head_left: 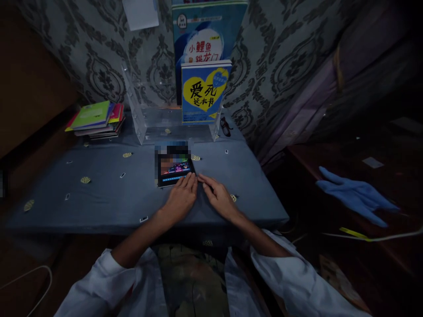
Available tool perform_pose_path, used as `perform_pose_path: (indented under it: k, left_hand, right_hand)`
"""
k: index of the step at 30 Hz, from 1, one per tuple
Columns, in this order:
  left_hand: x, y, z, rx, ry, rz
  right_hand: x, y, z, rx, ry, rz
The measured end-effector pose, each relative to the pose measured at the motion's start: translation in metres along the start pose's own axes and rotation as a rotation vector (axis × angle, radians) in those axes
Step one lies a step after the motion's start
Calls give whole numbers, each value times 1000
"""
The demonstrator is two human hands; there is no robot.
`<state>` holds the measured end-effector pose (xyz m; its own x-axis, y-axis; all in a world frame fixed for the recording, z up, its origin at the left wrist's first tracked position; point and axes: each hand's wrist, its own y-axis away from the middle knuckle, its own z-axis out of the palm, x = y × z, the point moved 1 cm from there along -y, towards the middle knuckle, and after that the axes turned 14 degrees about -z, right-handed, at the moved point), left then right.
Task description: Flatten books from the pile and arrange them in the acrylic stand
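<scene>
A thin, dark-covered book lies on the blue-grey tablecloth in front of me; blocky blurring hides its upper part, and coloured pictures and a blue strip show lower down. My left hand rests flat over its lower right corner, fingers stretched out side by side. Just right of that corner is my right hand, its index finger extended and its thumb apart, the fingertips close to the book's right edge. Nothing is visibly gripped in either hand.
Behind the book stands a clear acrylic rack holding a blue book with a yellow heart and a larger picture book. Stacked books lie at left, glasses at right. A blue glove lies on the dark side surface.
</scene>
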<state>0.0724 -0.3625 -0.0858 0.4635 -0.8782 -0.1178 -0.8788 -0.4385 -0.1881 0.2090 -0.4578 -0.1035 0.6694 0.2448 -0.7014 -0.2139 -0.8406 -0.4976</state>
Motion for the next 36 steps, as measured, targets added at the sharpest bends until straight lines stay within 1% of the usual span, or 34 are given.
perform_pose_path:
  k: [6,11,20,30,36]
  left_hand:
    - [-2,2,3,-21,27,1]
    - [0,5,0,-35,23,-13]
    - [-10,23,-8,-35,32,-62]
    - [-25,47,-4,7,61,-213]
    - [-37,61,-1,60,107,-271]
  right_hand:
    - [0,3,2,-25,74,-49]
    - [-2,4,0,-38,82,-56]
    - [-3,4,-1,-58,95,-40]
    - [-6,6,-2,-77,118,-30]
    - [-8,14,7,-42,170,-16]
